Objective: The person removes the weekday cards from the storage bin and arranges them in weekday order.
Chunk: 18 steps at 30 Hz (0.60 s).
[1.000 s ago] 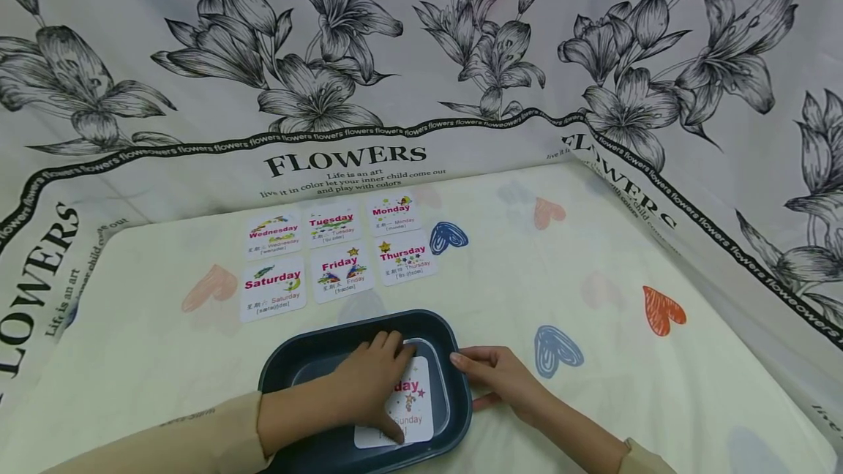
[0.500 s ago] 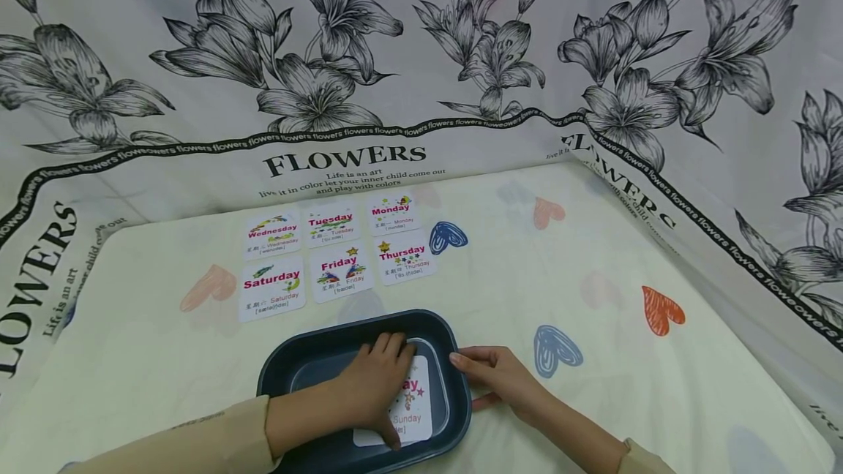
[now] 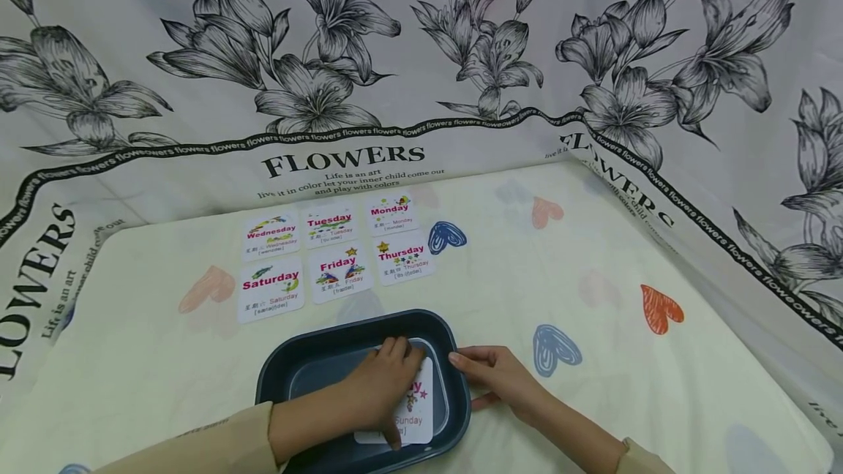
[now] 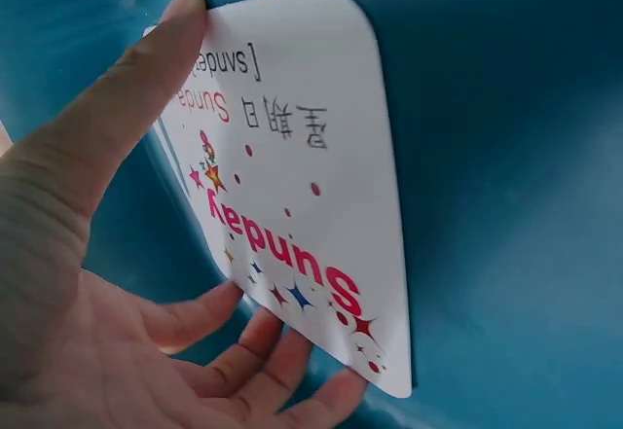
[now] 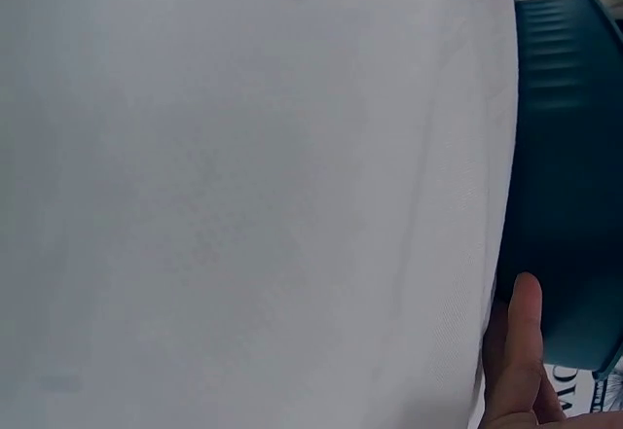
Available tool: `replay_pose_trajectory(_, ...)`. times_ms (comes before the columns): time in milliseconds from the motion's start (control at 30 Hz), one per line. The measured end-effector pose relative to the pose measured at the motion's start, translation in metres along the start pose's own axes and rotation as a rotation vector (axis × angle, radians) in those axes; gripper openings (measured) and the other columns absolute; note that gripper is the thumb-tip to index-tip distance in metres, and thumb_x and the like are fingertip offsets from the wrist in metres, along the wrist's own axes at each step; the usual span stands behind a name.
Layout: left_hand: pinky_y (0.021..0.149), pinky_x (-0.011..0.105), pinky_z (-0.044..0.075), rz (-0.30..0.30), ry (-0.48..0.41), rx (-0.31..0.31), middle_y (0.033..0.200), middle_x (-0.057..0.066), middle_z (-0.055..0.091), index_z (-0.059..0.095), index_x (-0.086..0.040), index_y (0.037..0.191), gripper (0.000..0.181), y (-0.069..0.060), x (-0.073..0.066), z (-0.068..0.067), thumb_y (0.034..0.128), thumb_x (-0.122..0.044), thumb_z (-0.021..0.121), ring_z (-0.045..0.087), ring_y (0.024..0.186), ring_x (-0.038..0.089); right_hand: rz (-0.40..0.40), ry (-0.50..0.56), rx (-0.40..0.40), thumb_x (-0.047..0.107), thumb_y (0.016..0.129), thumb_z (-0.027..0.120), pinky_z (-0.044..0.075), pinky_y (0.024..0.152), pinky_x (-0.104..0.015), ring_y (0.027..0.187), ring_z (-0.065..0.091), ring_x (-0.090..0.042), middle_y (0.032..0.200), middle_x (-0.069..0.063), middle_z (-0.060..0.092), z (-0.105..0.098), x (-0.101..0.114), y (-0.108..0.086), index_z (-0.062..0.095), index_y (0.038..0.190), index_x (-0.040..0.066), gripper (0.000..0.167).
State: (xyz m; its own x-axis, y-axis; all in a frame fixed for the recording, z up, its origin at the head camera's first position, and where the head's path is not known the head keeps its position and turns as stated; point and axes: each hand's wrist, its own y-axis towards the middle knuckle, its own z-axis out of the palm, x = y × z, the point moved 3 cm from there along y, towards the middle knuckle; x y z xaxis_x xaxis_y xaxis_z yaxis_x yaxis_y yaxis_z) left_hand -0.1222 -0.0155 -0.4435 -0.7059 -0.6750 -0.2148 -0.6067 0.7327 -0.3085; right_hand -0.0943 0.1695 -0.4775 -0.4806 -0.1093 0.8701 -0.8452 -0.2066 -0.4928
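My left hand [image 3: 378, 386] is inside a dark blue tray [image 3: 279, 364]. Its thumb and fingertips grip opposite edges of the white Sunday card [image 4: 292, 157], which lies at the tray's right end. In the head view the hand covers much of that card. On the tray's right side my right hand [image 3: 500, 379] holds the rim, thumb on top and fingers at the outer wall. The right wrist view catches only a few fingers of that hand [image 5: 521, 371] against the blue wall.
Beyond the tray, several weekday cards lie in two rows, among them Saturday [image 3: 270, 290], Friday [image 3: 340, 273] and Monday [image 3: 391, 213]. A pale cloth with printed hearts [image 3: 661, 309] covers the table. Behind it hangs a flower-printed curtain [image 3: 448, 152].
My left hand has shifted slightly right and up over the Sunday card. The right hand stays on the tray's rim, and the weekday cards lie as before.
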Motion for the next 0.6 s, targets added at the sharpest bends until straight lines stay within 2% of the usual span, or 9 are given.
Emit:
replay_pose_trajectory(167, 0.089, 0.048, 0.046, 0.018, -0.007, 0.020, 0.122, 0.012, 0.044, 0.043, -0.009, 0.131, 0.108, -0.002, 0.001, 0.000, 0.0433, -0.056, 0.086, 0.043, 0.103, 0.024, -0.001, 0.002, 0.001, 0.040, 0.086, 0.062, 0.055, 0.059, -0.035, 0.092, 0.066, -0.023, 0.109, -0.012, 0.066, 0.000, 0.001, -0.001, 0.054, 0.123, -0.004, 0.058)
replay_pose_trajectory(333, 0.091, 0.049, 0.045, 0.046, -0.010, 0.031, 0.128, 0.009, 0.043, 0.040, -0.012, 0.134, 0.109, -0.004, 0.001, 0.001, 0.0447, -0.058, 0.084, 0.042, 0.108, 0.024, -0.002, 0.000, 0.000, 0.042, 0.085, 0.063, 0.055, 0.059, -0.034, 0.092, 0.066, -0.022, 0.108, -0.012, 0.066, 0.000, 0.002, -0.001, 0.055, 0.123, -0.003, 0.059)
replay_pose_trajectory(467, 0.088, 0.048, 0.047, 0.084, 0.023, 0.015, 0.126, 0.007, 0.042, 0.039, -0.012, 0.135, 0.110, -0.005, 0.001, 0.000, 0.0460, -0.061, 0.082, 0.040, 0.106, 0.021, 0.000, -0.011, -0.005, 0.042, 0.085, 0.062, 0.055, 0.059, -0.034, 0.092, 0.066, -0.023, 0.109, -0.013, 0.066, 0.000, 0.001, 0.000, 0.055, 0.123, -0.003, 0.059)
replay_pose_trajectory(600, 0.089, 0.044, 0.047, 0.102, 0.022, -0.024, 0.125, 0.005, 0.043, 0.039, -0.014, 0.136, 0.110, -0.009, 0.002, -0.011, 0.0462, -0.062, 0.080, 0.040, 0.103, 0.019, 0.006, -0.016, -0.004, 0.043, 0.084, 0.063, 0.055, 0.060, -0.034, 0.092, 0.066, -0.024, 0.109, -0.013, 0.066, 0.000, 0.001, 0.000, 0.055, 0.123, -0.003, 0.061)
